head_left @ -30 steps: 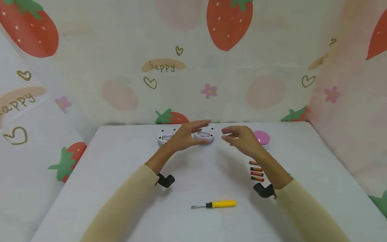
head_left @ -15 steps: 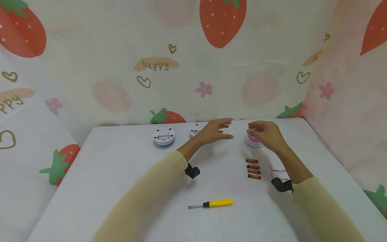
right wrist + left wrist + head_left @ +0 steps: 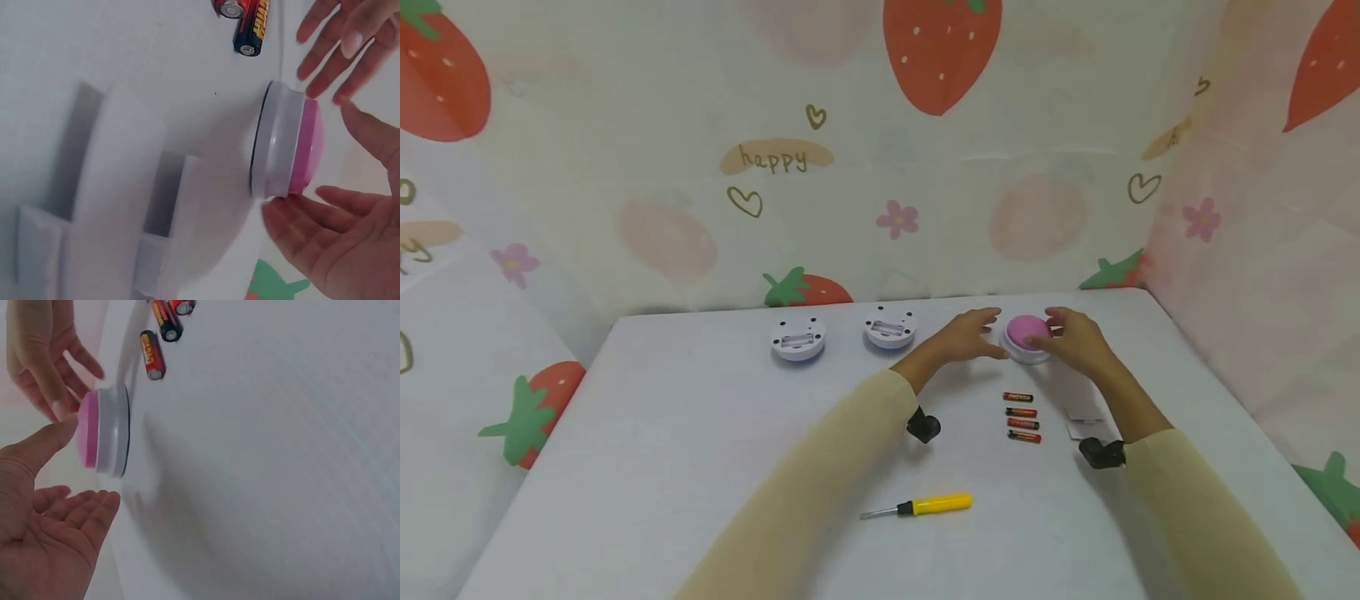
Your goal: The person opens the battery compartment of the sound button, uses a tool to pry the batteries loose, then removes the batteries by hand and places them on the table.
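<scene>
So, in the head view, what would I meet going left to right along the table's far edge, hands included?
Leftmost white round unit → second white round unit → left hand → pink-topped white unit → right hand.

four batteries [image 3: 1021, 412], three round units [image 3: 1024, 328], one screwdriver [image 3: 934, 505]

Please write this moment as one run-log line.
left hand: open beside pink-topped device | right hand: opposite side, contact unclear | four batteries: untouched | screwdriver: untouched
</scene>
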Tool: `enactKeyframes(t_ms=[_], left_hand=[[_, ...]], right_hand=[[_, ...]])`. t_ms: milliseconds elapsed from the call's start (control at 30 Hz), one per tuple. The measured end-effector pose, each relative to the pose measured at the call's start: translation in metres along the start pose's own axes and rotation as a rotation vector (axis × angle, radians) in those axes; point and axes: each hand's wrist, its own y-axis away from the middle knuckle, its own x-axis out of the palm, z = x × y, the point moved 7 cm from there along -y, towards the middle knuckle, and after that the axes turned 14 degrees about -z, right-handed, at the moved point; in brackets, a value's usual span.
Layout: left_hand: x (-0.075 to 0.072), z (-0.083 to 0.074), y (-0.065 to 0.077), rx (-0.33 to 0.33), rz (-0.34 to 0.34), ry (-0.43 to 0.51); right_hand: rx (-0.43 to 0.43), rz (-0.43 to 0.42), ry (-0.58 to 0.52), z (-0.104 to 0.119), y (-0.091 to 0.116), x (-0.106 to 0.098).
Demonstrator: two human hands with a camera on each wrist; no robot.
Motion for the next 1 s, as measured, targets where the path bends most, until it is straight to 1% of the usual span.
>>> enactKeyframes(t_ms=[67,133,300,500,633,833,1000], left_hand=[[0.006,0.001,-0.001,-0.018,0.002,-0.004],[0.010,0.000,-0.001,-0.030,0.000,-0.022],[0.017,0.001,0.001,-0.061,0.000,-0.082],[0.023,-0.002,-0.001,-0.050,0.004,-0.106],[0.024,-0.002,-0.002,-0.042,0.009,-0.112],[0.025,-0.002,-0.003,-0.047,0.017,-0.110],[0.024,0.001,-0.003,-0.043,0.011,-0.157]], right_hand=[[0.008,0.041,0.016,-0.004,0.000,0.006],[0.020,0.063,0.020,-0.007,-0.001,0.010],[0.018,0.067,0.017,-0.010,-0.003,0.016],[-0.007,0.025,0.048,-0.012,-0.006,0.016],[-0.008,-0.001,0.078,-0.012,-0.008,0.018],[-0.033,-0.039,0.104,-0.011,-0.009,0.016],[-0.058,-0.065,0.112,-0.011,-0.007,0.015]])
